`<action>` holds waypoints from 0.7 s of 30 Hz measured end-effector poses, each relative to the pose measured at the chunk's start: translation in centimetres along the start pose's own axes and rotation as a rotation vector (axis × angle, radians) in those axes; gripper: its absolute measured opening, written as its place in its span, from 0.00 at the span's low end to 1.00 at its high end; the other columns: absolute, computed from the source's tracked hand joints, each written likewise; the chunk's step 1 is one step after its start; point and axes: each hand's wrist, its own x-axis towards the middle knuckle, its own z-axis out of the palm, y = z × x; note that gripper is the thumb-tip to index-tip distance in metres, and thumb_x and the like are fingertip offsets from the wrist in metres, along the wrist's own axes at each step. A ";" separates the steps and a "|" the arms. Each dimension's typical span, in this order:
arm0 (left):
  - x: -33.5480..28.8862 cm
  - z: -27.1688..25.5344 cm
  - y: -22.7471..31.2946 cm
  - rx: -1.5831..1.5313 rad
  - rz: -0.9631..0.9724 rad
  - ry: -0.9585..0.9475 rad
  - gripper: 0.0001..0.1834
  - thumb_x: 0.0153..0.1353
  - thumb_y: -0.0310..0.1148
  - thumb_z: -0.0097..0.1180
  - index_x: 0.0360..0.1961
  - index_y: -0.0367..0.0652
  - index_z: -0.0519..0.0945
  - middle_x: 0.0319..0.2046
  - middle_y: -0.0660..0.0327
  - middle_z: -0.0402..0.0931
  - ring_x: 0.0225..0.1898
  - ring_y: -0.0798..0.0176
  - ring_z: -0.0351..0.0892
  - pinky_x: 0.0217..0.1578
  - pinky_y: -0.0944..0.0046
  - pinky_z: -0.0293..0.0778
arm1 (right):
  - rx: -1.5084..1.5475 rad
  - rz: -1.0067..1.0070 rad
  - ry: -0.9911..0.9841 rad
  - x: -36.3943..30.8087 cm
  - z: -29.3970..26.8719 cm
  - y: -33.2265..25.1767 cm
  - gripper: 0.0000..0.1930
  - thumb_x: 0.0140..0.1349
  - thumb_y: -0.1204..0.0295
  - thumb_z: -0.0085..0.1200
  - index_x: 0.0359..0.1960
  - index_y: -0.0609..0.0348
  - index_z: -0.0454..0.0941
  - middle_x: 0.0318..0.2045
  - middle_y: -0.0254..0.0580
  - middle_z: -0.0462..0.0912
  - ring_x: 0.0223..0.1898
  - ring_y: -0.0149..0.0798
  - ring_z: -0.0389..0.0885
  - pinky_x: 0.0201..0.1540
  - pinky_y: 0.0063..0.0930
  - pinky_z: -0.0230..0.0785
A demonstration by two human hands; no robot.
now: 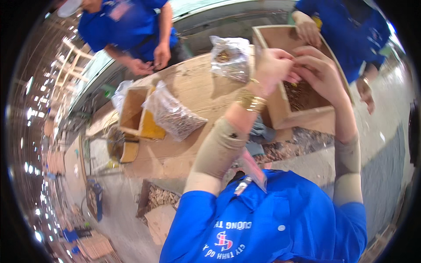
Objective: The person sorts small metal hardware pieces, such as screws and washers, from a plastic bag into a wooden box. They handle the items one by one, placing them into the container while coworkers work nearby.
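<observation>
My left hand, with a gold bracelet at its wrist, meets my right hand above an open wooden box. The fingers of both hands are bent and pressed together at the tips. Whatever they pinch is too small and blurred to name. Below them, a pile of small brass-coloured hardware, perhaps screws, lies in the box. Another person's hand reaches over the box's far side.
Clear plastic bags of small metal pieces stand on the wooden table. A smaller wooden box is at the left. A co-worker stands opposite. Wood scraps fill a container below.
</observation>
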 end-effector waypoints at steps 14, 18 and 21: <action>-5.4 -3.9 -1.1 0.265 0.063 0.054 0.13 0.54 0.26 0.46 0.40 0.29 0.70 0.18 0.55 0.74 0.14 0.66 0.75 0.12 0.70 0.70 | 0.108 0.151 0.101 1.0 0.6 -3.1 0.05 0.55 0.82 0.48 0.34 0.67 0.73 0.31 0.34 0.74 0.32 0.23 0.68 0.34 0.14 0.60; -11.1 -11.8 -3.3 0.084 0.025 0.279 0.09 0.55 0.28 0.48 0.36 0.34 0.74 0.19 0.60 0.74 0.16 0.72 0.72 0.15 0.73 0.69 | 0.088 0.080 0.102 2.9 3.1 -7.5 0.04 0.53 0.84 0.48 0.31 0.68 0.73 0.28 0.37 0.74 0.29 0.25 0.69 0.32 0.15 0.61; -16.4 -19.2 -6.5 -0.015 0.041 0.688 0.12 0.55 0.27 0.50 0.42 0.38 0.71 0.27 0.63 0.72 0.22 0.74 0.71 0.21 0.74 0.70 | 0.111 0.035 0.082 3.6 5.8 -9.8 0.05 0.48 0.87 0.47 0.26 0.67 0.72 0.26 0.41 0.74 0.27 0.28 0.71 0.30 0.17 0.62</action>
